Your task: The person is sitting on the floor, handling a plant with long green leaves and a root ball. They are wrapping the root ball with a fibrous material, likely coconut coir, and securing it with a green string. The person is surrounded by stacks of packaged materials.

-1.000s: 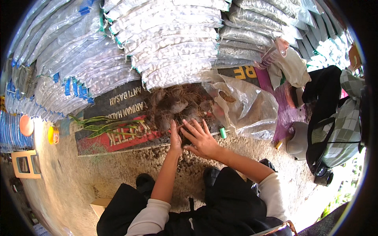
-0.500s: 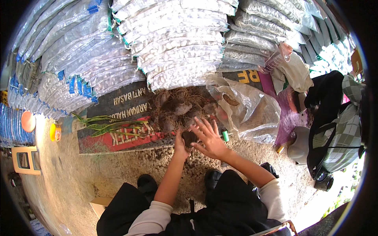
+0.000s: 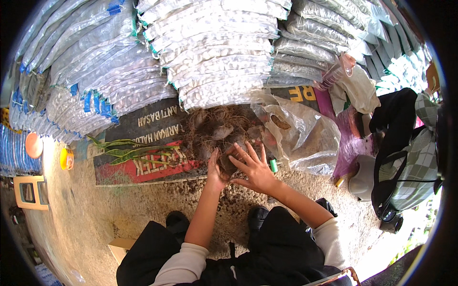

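Note:
A dark brown clump (image 3: pixel 227 165), perhaps soil or coconut husk, rests in my left hand (image 3: pixel 217 174), which cups it from the left and below. My right hand (image 3: pixel 258 173) lies against its right side with the fingers spread. Just beyond is a heap of fibrous brown roots and husk-like lumps (image 3: pixel 217 126), and the clump overlaps its near edge. Left of the heap lie long green leaves with pale edges (image 3: pixel 131 153), on a black and red printed sheet (image 3: pixel 157 172).
Tall stacks of filled clear bags (image 3: pixel 214 62) stand behind the sheet. A crumpled clear plastic bag (image 3: pixel 310 138) and small green cylinder (image 3: pixel 273 166) lie to the right. A yellow container (image 3: pixel 66 159) and beige stool (image 3: pixel 31 193) are at left. At far right sits a person in checked clothing (image 3: pixel 410 171).
My left hand has shifted slightly left and up, and the clump now sits a little closer to the heap. My right hand has barely moved, its fingers still spread.

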The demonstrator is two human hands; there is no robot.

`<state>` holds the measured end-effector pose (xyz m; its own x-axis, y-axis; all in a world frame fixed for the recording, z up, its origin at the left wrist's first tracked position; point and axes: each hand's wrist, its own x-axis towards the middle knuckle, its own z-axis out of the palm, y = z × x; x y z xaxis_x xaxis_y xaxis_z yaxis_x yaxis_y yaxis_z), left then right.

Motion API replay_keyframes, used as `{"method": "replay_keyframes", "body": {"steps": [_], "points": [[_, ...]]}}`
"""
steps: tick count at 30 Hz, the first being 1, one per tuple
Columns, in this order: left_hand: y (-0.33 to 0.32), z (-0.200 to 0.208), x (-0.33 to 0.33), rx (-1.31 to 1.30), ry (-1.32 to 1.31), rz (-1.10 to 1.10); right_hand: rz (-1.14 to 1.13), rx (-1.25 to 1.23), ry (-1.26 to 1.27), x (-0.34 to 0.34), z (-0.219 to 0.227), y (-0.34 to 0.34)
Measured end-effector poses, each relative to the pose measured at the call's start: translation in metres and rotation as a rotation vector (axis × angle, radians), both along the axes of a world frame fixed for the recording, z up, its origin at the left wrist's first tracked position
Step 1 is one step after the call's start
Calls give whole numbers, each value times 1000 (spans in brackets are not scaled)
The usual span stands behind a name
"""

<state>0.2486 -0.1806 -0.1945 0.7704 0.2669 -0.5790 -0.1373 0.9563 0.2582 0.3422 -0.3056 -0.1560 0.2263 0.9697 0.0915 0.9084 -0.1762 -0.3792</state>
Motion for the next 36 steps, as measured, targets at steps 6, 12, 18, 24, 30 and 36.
{"method": "replay_keyframes", "body": {"steps": [6,12,18,24,30,36], "points": [[-2,-7,2,6,-32,-13,15,-4,-49,0,2,2],[-1,-7,7,55,-47,49,-194,139,112,9,5,4],[-6,-1,15,94,-228,51,-275,230,655,22,2,-2],[-20,14,29,237,-125,11,-466,251,932,25,-5,0],[-29,40,27,600,301,-59,-596,472,1184,39,-25,4],[-29,46,17,913,459,-106,-522,452,1343,36,-26,21]]}}
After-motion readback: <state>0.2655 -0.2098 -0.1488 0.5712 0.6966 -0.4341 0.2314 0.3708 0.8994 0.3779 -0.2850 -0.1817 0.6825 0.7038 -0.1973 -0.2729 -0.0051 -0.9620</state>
